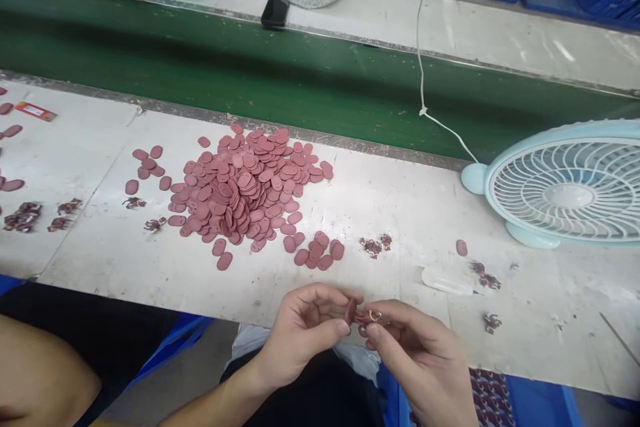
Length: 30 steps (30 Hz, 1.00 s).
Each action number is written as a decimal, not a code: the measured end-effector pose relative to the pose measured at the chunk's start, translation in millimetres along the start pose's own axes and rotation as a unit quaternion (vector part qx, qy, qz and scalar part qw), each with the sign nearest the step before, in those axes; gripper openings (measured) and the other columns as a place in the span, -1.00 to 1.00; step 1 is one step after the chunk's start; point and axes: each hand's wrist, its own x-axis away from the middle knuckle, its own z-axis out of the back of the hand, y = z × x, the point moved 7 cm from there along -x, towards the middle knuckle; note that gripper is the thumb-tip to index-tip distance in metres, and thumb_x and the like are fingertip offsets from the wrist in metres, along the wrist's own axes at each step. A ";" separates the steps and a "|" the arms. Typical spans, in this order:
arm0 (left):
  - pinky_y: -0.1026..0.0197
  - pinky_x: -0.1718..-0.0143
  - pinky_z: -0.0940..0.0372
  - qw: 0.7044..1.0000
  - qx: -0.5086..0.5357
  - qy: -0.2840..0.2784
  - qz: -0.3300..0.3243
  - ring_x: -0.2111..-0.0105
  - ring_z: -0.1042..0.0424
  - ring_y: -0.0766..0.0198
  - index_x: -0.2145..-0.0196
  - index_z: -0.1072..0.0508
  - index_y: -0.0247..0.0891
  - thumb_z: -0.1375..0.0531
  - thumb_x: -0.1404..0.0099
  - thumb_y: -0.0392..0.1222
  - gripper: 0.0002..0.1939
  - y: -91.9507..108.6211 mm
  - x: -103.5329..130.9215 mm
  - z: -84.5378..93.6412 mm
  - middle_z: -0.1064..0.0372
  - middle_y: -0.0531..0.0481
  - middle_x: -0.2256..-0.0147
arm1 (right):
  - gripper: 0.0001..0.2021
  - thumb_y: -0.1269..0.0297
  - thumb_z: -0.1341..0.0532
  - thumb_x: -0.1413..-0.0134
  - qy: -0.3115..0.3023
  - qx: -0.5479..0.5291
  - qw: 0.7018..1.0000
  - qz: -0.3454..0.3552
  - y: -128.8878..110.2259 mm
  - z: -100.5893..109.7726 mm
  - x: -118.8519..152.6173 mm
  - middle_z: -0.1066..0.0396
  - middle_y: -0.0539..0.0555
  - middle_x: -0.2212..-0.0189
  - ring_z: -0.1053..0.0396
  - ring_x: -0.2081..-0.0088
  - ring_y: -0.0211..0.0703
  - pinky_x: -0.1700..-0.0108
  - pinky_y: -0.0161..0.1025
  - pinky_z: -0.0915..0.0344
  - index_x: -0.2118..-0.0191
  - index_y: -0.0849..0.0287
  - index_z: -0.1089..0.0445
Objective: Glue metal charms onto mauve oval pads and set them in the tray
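Note:
My left hand (305, 330) pinches a reddish oval base (351, 311) on edge between thumb and fingers. My right hand (417, 350) is closed on a small brown figurine (369, 317), its kind too small to make out. Base and figurine meet between my fingertips, over the table's front edge. Beyond my hands lies a large heap of the same oval bases (240, 190), with a smaller cluster (317, 252) nearer me. Several small figurines (375, 246) lie just past my right hand.
A white tube-like bottle (447, 280) lies to the right, near more figurines (485, 275). A light blue fan (570, 193) stands at the right edge, its white cord (423, 67) crossing the green belt (325, 80). Below the table is a blue tray (540, 403) holding finished-looking rows. Someone's bare limb (45, 373) shows at left.

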 end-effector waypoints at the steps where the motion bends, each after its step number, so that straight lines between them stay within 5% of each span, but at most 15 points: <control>1: 0.18 0.04 -0.43 1.000 -0.003 0.000 -0.005 0.10 -0.58 0.22 0.20 -0.60 -0.18 -0.40 -0.22 -0.32 -0.82 0.6 0.4 -0.2 -0.61 -0.08 0.03 | -0.85 0.33 -0.36 -0.18 -0.004 0.001 1.000 0.003 -0.5 -0.9 -0.5 -0.62 0.01 0.28 -0.58 0.30 -0.17 0.27 -0.36 -0.55 0.15 -0.06 -0.60; 21: 0.21 0.10 -0.44 0.999 -0.037 -0.005 0.000 0.15 -0.60 0.18 0.34 -0.68 -0.20 -0.35 -0.26 -0.35 -0.90 1.3 0.4 -1.7 -0.65 -0.05 0.17 | -0.78 0.30 -0.30 -0.27 -0.091 0.055 0.994 -0.022 -3.4 -3.1 -3.8 -0.55 0.01 0.17 -0.51 0.28 -0.25 0.25 -0.33 -0.49 0.00 -0.07 -0.52; 30: 0.13 0.10 -0.48 0.999 -0.028 0.014 -0.010 0.15 -0.61 0.12 0.35 -0.67 -0.21 -0.36 -0.25 -0.34 -0.92 1.2 3.6 5.4 -0.65 -0.09 0.13 | -0.88 0.28 -0.31 -0.26 -0.069 -0.012 0.997 -0.034 2.5 -12.9 -4.6 -0.53 -0.03 0.28 -0.50 0.28 -0.27 0.22 -0.38 -0.49 0.12 -0.04 -0.54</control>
